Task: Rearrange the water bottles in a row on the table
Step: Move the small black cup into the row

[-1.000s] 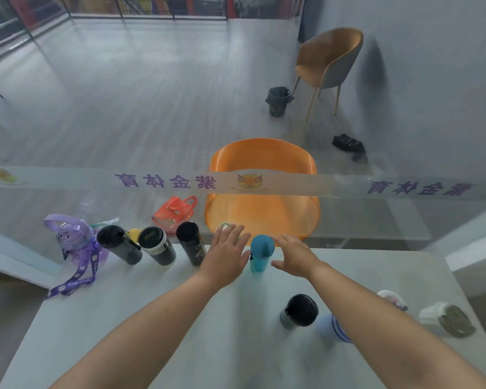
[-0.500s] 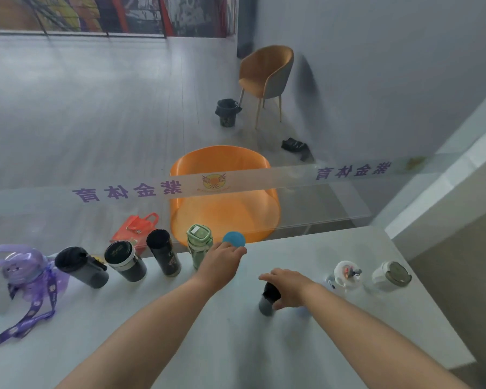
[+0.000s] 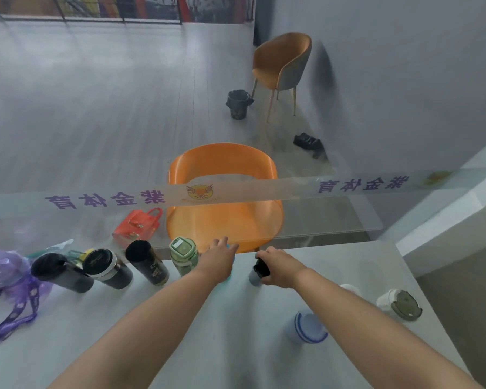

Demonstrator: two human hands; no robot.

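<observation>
Two hands work at once: the right hand (image 3: 278, 265), fingers closed on the black-capped grey bottle (image 3: 257, 273), has carried it up beside the teal bottle (image 3: 228, 276) under the left hand (image 3: 218, 259), extending the row at the desk's (image 3: 180, 332) far edge.

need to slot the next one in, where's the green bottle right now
In the head view the green bottle stands upright at the table's far edge, left of centre, between a black bottle and the left hand.
</observation>
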